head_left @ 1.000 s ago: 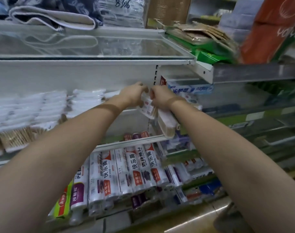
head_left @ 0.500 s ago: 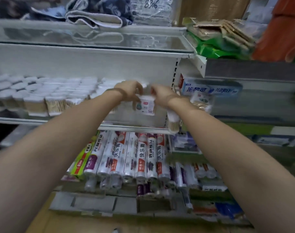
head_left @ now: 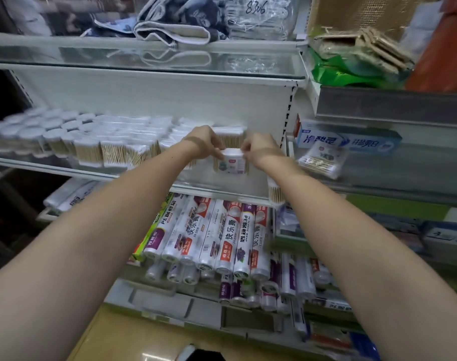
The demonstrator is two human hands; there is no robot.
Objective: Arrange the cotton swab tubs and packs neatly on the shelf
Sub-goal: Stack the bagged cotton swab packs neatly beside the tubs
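Observation:
A labelled cotton swab tub (head_left: 230, 162) stands upright at the right end of the glass shelf (head_left: 52, 166). My left hand (head_left: 205, 142) pinches its white lid from the left and my right hand (head_left: 258, 148) pinches it from the right. Rows of round tubs (head_left: 37, 134) and clear packs of swabs (head_left: 117, 152) fill the shelf to the left. Another pack (head_left: 228, 138) stands behind the held tub. One swab pack (head_left: 275, 190) hangs over the shelf's front edge under my right forearm. A loose flat pack (head_left: 321, 158) lies on the neighbouring right shelf.
Rolls of plastic bags (head_left: 222, 230) lie stacked on the shelf below. A toothpaste box (head_left: 347, 139) sits on the right-hand shelf. Folded towels (head_left: 175, 24) and packaged goods (head_left: 256, 19) rest on the glass shelf above. A perforated upright (head_left: 288, 115) divides the two shelf units.
The view has swung back and left, showing more of the shelf. Both hands have set the labelled tub upright near the shelf's right end and keep holding its lid.

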